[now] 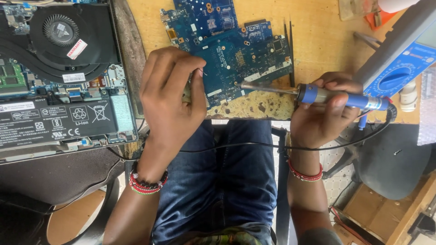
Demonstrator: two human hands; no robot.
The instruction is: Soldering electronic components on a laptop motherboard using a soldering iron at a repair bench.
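Note:
My right hand [324, 111] grips a blue-handled soldering iron [313, 94], its metal tip pointing left onto the lower edge of a blue circuit board [236, 50] lying on the wooden table [318, 41]. My left hand [170, 90] rests on the board's left edge, thumb and fingers pinched on a thin wire [201, 71], probably solder. The iron's black cord [254, 145] loops across my lap.
An opened laptop [59, 72] with fan and battery exposed sits at the left. A blue multimeter [399, 68] lies at the right. Black tweezers [290, 45] lie beside the board. The table's near edge is chipped and stained.

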